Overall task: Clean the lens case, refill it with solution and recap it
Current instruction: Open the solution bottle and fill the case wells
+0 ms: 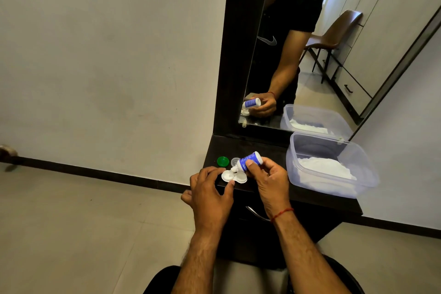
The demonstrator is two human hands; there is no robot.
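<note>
A white two-well lens case lies uncapped on the dark dresser top. My left hand pinches its near edge between thumb and fingers. My right hand grips a small solution bottle with a blue label, tilted so its white nozzle points down into the left well. A green cap and a clear whitish cap lie just behind the case. Whether liquid is flowing cannot be made out.
A clear plastic tub holding white tissue sits at the right on the dresser. A dark-framed mirror rises behind. A metal drawer handle shows under the front edge. Tiled floor lies to the left.
</note>
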